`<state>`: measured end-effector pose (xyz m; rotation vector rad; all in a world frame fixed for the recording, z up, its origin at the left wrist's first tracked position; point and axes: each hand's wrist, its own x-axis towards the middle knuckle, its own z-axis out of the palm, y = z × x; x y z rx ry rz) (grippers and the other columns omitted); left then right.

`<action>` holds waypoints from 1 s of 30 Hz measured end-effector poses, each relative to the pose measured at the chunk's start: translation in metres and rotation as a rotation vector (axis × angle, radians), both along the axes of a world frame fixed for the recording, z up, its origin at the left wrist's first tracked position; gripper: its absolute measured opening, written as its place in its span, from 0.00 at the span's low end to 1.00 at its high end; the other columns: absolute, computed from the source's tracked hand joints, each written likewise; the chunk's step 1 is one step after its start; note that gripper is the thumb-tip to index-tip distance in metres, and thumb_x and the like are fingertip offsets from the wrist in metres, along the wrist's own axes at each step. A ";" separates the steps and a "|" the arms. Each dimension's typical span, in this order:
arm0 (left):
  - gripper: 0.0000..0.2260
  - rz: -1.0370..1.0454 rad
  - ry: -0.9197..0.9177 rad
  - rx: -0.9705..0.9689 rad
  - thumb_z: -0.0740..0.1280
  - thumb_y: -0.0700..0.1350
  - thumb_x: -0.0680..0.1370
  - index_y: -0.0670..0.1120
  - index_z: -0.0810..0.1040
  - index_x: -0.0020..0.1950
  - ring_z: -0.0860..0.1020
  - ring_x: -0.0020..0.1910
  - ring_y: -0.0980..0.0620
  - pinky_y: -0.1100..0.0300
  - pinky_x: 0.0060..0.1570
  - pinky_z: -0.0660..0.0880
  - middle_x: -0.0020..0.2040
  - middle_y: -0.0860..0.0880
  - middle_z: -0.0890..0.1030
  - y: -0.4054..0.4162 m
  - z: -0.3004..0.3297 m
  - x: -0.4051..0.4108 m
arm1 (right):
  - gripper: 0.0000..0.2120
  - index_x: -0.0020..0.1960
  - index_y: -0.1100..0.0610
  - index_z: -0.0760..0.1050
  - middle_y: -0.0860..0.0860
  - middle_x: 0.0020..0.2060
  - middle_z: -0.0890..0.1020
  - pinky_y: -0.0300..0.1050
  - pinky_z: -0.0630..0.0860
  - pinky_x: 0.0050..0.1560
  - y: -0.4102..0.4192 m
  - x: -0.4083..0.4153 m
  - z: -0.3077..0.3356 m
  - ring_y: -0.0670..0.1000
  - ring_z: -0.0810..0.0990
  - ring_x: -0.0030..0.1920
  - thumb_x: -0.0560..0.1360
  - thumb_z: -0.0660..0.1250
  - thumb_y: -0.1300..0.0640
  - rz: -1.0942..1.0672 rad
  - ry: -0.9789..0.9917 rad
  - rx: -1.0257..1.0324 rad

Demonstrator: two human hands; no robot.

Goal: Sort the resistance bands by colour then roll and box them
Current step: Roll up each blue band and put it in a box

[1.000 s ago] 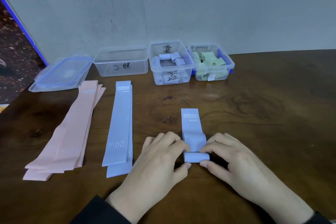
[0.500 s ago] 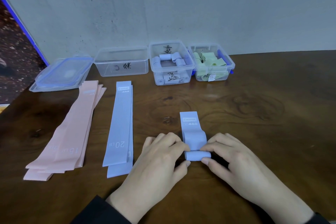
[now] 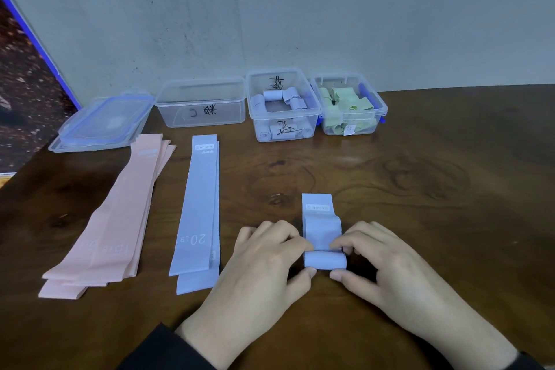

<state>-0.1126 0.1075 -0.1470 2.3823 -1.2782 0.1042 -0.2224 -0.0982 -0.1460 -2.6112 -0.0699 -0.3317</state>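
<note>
At the lower centre of the frame my left hand (image 3: 267,252) and right hand (image 3: 381,258) pinch the two ends of the half-rolled blue band (image 3: 322,231) on the worktop (image 3: 435,189), and I should, I think, roll it evenly and tight, edges aligned.

"20 LB", "MEDIUM" on flat blue band (image 3: 196,207).

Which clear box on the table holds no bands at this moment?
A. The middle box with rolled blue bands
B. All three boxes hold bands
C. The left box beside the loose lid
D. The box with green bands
C: the left box shows only bare clear walls and black marker writing, with no bands inside.
</note>
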 end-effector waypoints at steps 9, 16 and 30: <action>0.17 0.014 0.006 0.008 0.56 0.62 0.77 0.58 0.78 0.59 0.68 0.53 0.61 0.60 0.57 0.66 0.53 0.63 0.71 0.000 0.000 0.001 | 0.14 0.58 0.42 0.78 0.34 0.51 0.74 0.39 0.72 0.55 0.000 0.001 -0.001 0.43 0.75 0.53 0.79 0.61 0.37 0.012 -0.003 -0.017; 0.18 0.026 0.005 0.001 0.57 0.62 0.76 0.58 0.77 0.60 0.69 0.54 0.62 0.60 0.58 0.67 0.54 0.63 0.73 -0.001 0.000 0.000 | 0.10 0.56 0.41 0.77 0.34 0.51 0.74 0.40 0.74 0.53 0.000 0.001 -0.001 0.43 0.74 0.53 0.79 0.63 0.40 0.017 0.005 -0.015; 0.14 0.027 0.005 -0.009 0.59 0.59 0.77 0.59 0.77 0.58 0.69 0.52 0.62 0.61 0.55 0.66 0.52 0.63 0.72 0.000 0.001 -0.001 | 0.12 0.58 0.42 0.77 0.35 0.50 0.73 0.42 0.74 0.54 -0.001 0.001 -0.003 0.45 0.75 0.52 0.80 0.60 0.39 0.008 -0.009 -0.028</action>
